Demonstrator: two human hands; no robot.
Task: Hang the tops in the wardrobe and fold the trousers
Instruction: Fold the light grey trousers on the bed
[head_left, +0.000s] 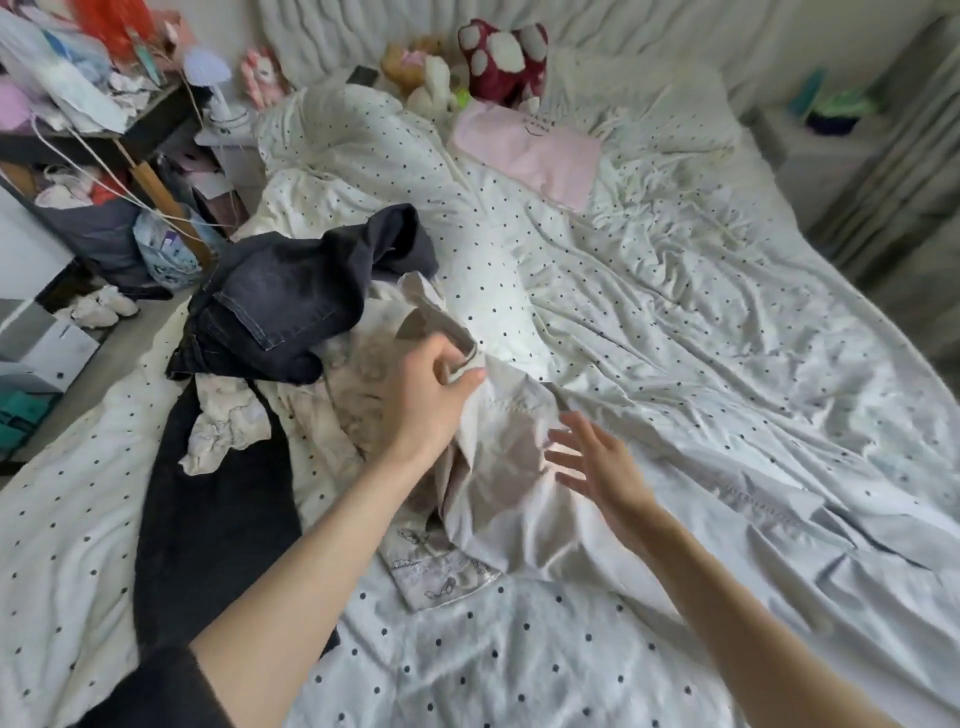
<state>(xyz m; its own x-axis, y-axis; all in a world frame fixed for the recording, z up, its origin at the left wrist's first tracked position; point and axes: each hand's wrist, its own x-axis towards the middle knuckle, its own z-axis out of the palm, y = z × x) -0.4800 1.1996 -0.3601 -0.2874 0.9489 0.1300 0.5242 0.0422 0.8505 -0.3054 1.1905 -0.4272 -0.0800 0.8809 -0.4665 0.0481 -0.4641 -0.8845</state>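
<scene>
Polka-dot bedding is carrying the pile; left hand is pinching limp pale top near its upper edge, right hand hovering splayed, empty, at four o'clock; heavier black jeans lying at ten o'clock.

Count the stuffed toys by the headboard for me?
3: dark red and white plush toy, brown and cream plush toy left of it, pink plush toy farther left. Others may be hidden.

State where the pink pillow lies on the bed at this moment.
In the head view the pink pillow lies at the far end of the bed, just right of centre, directly below the red and white plush toy.
</scene>
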